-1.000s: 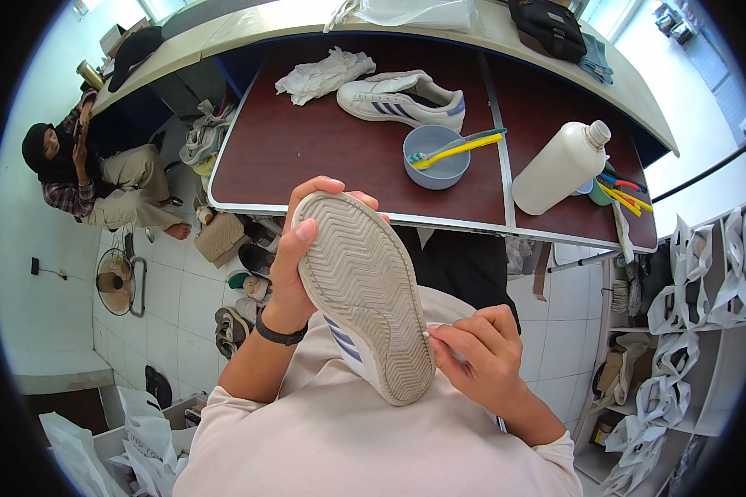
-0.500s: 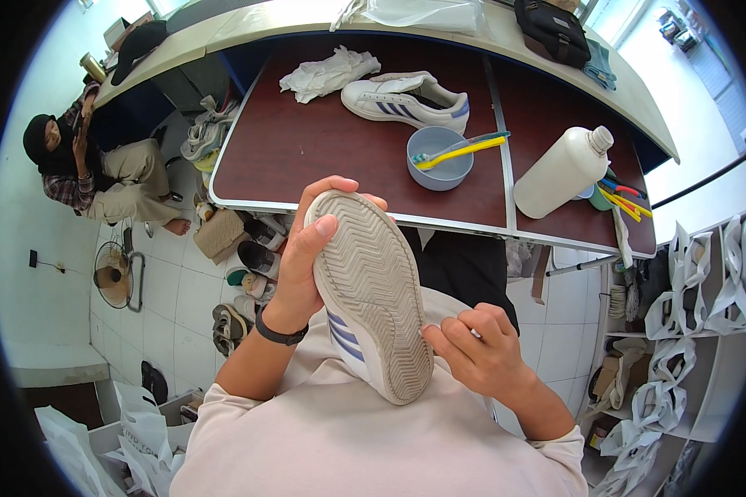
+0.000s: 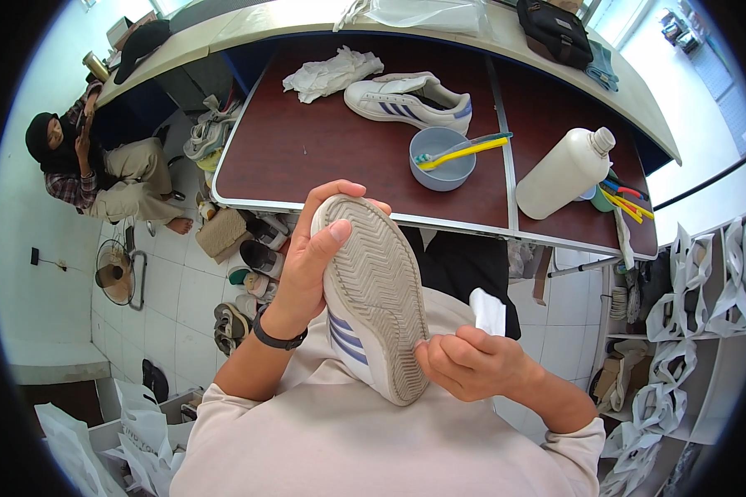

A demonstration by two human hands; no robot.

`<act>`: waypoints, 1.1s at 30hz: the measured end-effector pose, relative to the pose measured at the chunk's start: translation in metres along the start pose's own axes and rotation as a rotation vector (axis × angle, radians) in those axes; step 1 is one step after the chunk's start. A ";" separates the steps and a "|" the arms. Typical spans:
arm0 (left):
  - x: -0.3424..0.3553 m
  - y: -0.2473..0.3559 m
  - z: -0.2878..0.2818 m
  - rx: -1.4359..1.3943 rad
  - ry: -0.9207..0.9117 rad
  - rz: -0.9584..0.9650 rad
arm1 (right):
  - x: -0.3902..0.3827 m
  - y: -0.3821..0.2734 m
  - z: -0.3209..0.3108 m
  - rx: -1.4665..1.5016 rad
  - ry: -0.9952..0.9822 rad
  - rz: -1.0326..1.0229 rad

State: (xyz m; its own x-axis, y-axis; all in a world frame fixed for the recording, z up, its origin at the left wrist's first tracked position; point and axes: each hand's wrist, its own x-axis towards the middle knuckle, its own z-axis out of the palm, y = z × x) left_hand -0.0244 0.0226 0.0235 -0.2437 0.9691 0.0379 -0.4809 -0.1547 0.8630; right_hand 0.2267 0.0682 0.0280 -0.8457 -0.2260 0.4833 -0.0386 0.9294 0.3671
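A white sneaker (image 3: pixel 380 302) with blue side stripes is tilted against my shirt, its worn beige zigzag sole facing up and its heel toward me. My left hand (image 3: pixel 317 253) grips it round the toe, thumb on the sole. With its fingers closed, my right hand (image 3: pixel 472 360) touches the sole's right edge near the heel. From that fist a white wipe (image 3: pixel 489 313) sticks up; whether it is tissue or cloth I cannot tell. The matching sneaker (image 3: pixel 409 101) lies on the dark red table (image 3: pixel 307 157), beside a crumpled white cloth or paper (image 3: pixel 333 73).
A grey-blue bowl (image 3: pixel 442 174) with brushes across it and a large white bottle (image 3: pixel 565 174) stand on the table. A green cup (image 3: pixel 603 199) of brushes is at its right edge. Shoes (image 3: pixel 261 258) lie on the floor. Someone (image 3: pixel 99 166) sits at far left; shelves with bags (image 3: pixel 671 373) stand right.
My right hand has shifted slightly left and down along the sole's edge, and the white wipe now shows above it. My left hand still holds the sneaker, the toe slightly further right.
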 end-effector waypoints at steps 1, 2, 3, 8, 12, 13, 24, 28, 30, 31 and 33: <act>-0.001 0.000 0.001 0.002 0.010 -0.004 | 0.000 0.000 0.000 0.002 0.001 -0.002; -0.001 0.000 0.002 0.005 0.020 -0.007 | -0.001 0.000 -0.001 0.090 -0.016 0.040; -0.002 0.000 0.003 0.005 0.023 -0.006 | -0.001 0.000 -0.001 0.178 -0.034 0.082; -0.009 0.002 0.003 0.029 0.026 0.060 | -0.003 -0.012 0.002 0.409 -0.016 0.283; -0.017 0.004 0.003 0.079 0.029 0.123 | 0.001 -0.031 0.011 0.697 0.160 0.636; -0.019 0.005 0.003 0.036 -0.002 0.163 | 0.005 -0.036 0.010 0.698 0.158 0.637; -0.010 -0.004 -0.014 -0.020 0.002 0.165 | 0.013 -0.031 0.005 0.809 0.251 0.859; -0.004 -0.005 -0.023 -0.180 -0.091 0.138 | -0.007 -0.024 0.001 0.675 0.312 0.965; -0.002 -0.006 -0.024 -0.200 -0.101 0.130 | -0.013 -0.022 0.001 0.645 0.248 1.022; -0.001 -0.007 -0.023 -0.180 -0.081 0.127 | -0.013 -0.022 0.001 0.643 0.249 1.022; 0.000 -0.008 -0.022 -0.158 -0.064 0.124 | -0.013 -0.020 0.000 0.607 0.198 0.948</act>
State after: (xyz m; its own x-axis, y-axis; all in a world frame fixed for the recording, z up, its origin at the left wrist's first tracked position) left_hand -0.0390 0.0199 0.0061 -0.2575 0.9502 0.1756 -0.5782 -0.2971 0.7598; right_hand 0.2387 0.0520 0.0145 -0.5753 0.6494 0.4974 0.2742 0.7260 -0.6307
